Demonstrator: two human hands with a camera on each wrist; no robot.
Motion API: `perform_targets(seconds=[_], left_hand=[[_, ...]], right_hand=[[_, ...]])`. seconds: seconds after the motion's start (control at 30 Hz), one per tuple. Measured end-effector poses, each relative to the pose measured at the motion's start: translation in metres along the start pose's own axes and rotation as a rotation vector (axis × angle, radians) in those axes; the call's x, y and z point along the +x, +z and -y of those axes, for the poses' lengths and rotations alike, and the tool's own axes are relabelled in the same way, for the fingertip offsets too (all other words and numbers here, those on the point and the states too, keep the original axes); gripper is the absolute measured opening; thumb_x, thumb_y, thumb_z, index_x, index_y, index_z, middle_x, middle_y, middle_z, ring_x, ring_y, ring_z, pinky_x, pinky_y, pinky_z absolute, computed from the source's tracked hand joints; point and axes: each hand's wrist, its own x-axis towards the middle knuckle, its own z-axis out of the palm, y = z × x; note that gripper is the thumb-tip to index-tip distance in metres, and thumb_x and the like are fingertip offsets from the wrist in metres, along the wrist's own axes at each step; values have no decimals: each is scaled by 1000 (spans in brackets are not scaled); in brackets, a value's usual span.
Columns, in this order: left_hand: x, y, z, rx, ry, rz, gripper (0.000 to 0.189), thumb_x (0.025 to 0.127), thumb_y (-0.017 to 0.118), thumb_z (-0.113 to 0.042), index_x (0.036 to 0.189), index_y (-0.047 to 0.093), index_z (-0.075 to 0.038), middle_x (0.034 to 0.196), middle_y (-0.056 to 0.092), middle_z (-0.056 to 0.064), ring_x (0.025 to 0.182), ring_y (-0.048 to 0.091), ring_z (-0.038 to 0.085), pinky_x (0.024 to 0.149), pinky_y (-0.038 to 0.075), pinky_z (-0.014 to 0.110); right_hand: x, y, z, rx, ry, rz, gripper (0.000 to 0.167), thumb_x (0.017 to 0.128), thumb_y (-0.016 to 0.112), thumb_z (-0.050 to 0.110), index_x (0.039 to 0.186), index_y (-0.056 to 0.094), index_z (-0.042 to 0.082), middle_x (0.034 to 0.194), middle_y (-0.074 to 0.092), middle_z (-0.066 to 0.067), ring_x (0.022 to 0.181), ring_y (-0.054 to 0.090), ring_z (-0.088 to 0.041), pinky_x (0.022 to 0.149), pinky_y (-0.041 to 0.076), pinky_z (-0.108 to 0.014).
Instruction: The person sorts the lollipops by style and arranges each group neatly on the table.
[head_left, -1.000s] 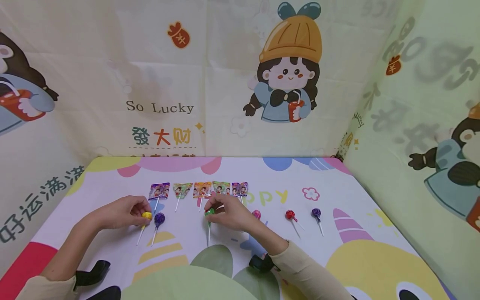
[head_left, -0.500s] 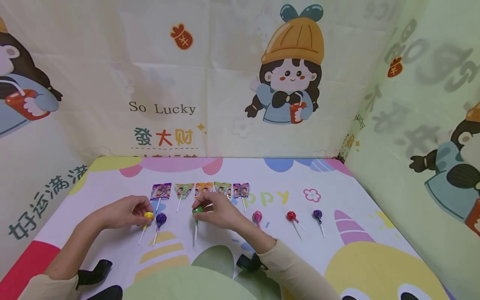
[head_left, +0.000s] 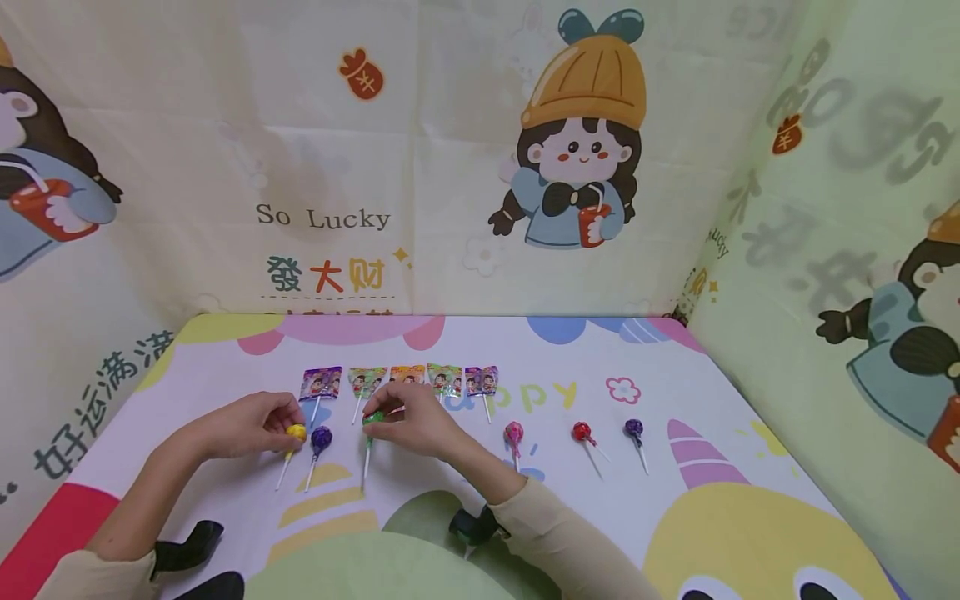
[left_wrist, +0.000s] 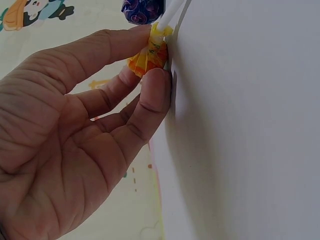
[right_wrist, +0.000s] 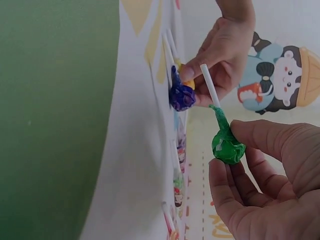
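Observation:
At the left of the table my left hand [head_left: 243,427] pinches a yellow lollipop [left_wrist: 148,59] by its wrapped head, with the stick pointing toward me. Right beside it lies a purple lollipop [head_left: 321,440], apart from my fingers. My right hand [head_left: 412,419] holds a green lollipop [right_wrist: 228,146] between thumb and fingers, to the right of the purple one. In the right wrist view, the green lollipop looks lifted off the table, its white stick standing out from the wrapper. Behind both hands runs a row of flat-wrapped lollipops, including a purple packet [head_left: 321,383] and an orange packet [head_left: 407,375].
Farther right lie a pink lollipop [head_left: 513,434], a red lollipop [head_left: 582,432] and another purple lollipop [head_left: 633,429]. The patterned table [head_left: 570,517] meets a cloth-covered wall [head_left: 450,167] at the back. Black wrist mounts sit near both sleeves.
My right hand has moved left along the table with the green lollipop, closer to the purple one. The pink lollipop is now uncovered. My left hand stays where it was.

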Motion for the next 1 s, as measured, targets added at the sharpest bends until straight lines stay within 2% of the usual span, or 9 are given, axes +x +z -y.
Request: perform_targets(seconds=[0.43,0.7,1.0], left_hand=[[1,1,0,-13,15,3,32,83,85,-20,103,63,-7,87,58,3,85,53,21,70,51,24],[0,1,1,-17,15,8,31,84,85,-19,103,63,-6,87,58,4,84,54,21,72,52,24],[0,-1,0,-27,0,12,31,84,84,-18,103,63,-6,87,57,4,85,54,21,73,53,26]], right_hand=[[11,17,-9,-51,60,26,17,86,81,3,98,69,4,95,70,-1,83,60,1,79,53,-15],[16,24,-12,-78,55,35,17,86,81,3,99,70,3,97,71,-6,82,59,2,79,52,-13],[20,29,-14,-113,81,45,17,86,82,6,98,70,5,96,71,-5,81,58,1,77,51,-13]])
